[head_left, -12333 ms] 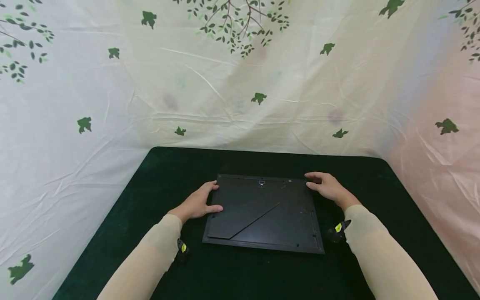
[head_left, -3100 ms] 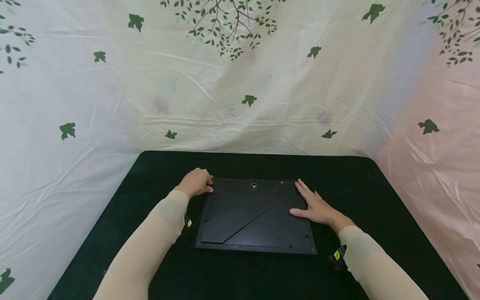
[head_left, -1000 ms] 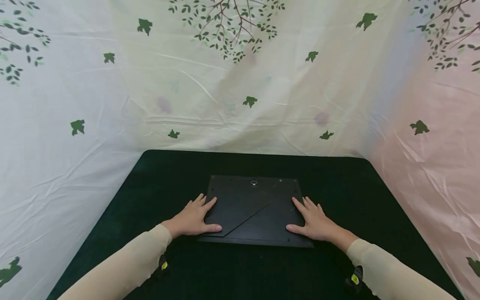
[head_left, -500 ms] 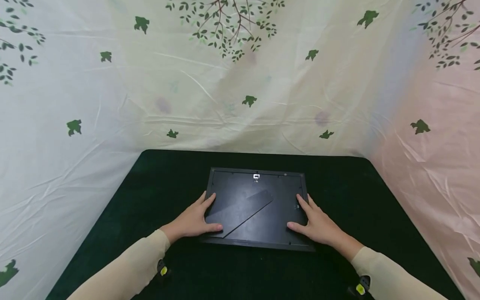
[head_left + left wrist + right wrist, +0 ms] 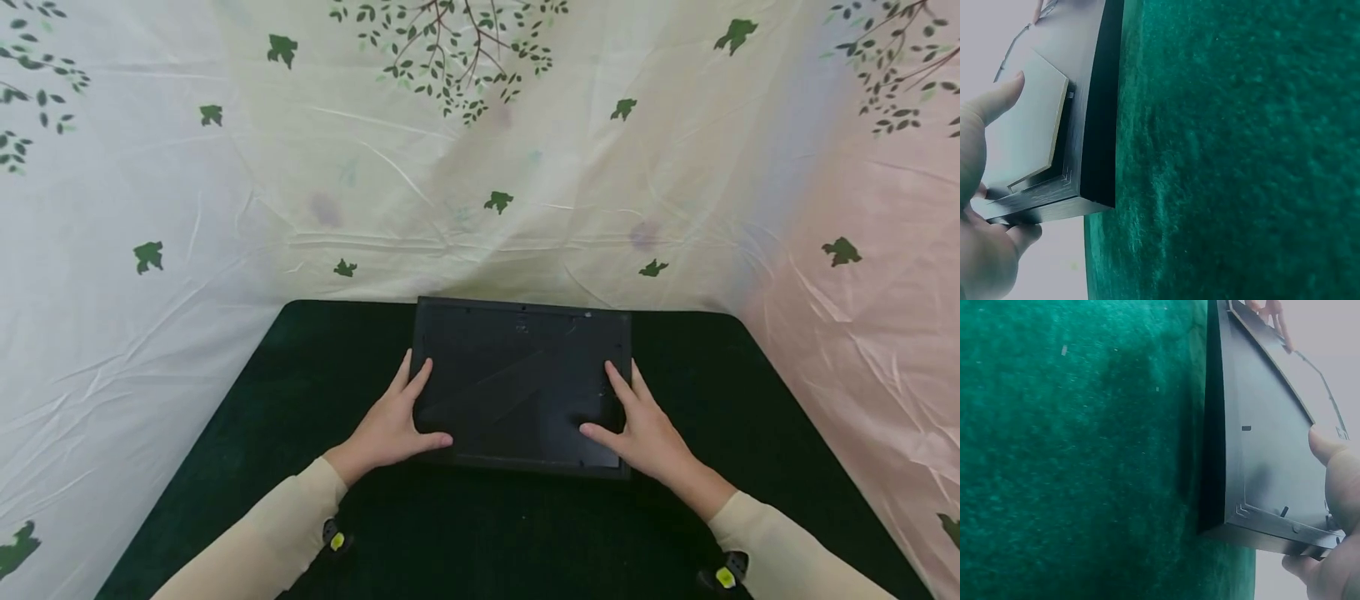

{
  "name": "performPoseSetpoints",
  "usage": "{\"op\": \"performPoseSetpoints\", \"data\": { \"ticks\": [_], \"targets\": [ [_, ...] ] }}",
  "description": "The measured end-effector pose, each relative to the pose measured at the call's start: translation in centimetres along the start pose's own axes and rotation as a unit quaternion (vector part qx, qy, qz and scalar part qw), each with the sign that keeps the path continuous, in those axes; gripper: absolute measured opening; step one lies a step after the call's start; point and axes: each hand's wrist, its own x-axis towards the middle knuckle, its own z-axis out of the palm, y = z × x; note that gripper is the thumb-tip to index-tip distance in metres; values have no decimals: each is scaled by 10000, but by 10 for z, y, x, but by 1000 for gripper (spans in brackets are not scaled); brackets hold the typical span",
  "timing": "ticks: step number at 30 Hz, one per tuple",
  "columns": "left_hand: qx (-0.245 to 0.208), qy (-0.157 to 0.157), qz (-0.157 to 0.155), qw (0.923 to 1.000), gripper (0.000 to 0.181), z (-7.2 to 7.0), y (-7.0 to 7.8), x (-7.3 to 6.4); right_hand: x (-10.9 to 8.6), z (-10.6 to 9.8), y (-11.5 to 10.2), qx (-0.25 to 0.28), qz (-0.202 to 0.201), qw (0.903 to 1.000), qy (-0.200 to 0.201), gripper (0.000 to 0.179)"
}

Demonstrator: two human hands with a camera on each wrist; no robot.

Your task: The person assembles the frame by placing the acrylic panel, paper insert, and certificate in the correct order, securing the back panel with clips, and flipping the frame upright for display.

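A black picture frame (image 5: 517, 383), its back toward me, is tilted with its far edge raised, overlapping the table's back edge in the head view. My left hand (image 5: 386, 421) grips its left side, thumb on the back panel and fingers around the edge. On the right side my right hand (image 5: 648, 429) holds it the same way. The left wrist view shows the fold-out stand flap (image 5: 1032, 125) lying along the back, with fingers under the side edge. Small metal tabs (image 5: 1246, 428) dot the back panel in the right wrist view. The frame's front is hidden.
A dark green cloth (image 5: 480, 533) covers the table. Pale fabric (image 5: 495, 150) printed with leaves hangs behind it and at both sides. Dark wrist cameras (image 5: 731, 571) sit at the cream sleeves (image 5: 247, 533).
The hands went from the frame's top corners to its sides. Since half a second ago the frame has risen and tilted, its far edge higher, with both hands moving along with it.
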Motion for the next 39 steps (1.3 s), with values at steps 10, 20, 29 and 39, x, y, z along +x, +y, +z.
{"op": "performPoseSetpoints", "data": {
  "ticks": [10,20,29,39],
  "targets": [
    [257,349,263,9987,116,3,-4,10,11,1,5,-89,-240,9991,335,107],
    [407,646,362,9964,117,3,-9,22,26,7,9,-184,-824,9910,1042,108],
    [661,998,480,9916,115,-1,-7,28,36,12,10,-189,-1036,9841,1431,108],
    [689,1363,800,9850,113,3,-11,33,47,22,17,-239,-1209,9738,1910,112]
  ]
}}
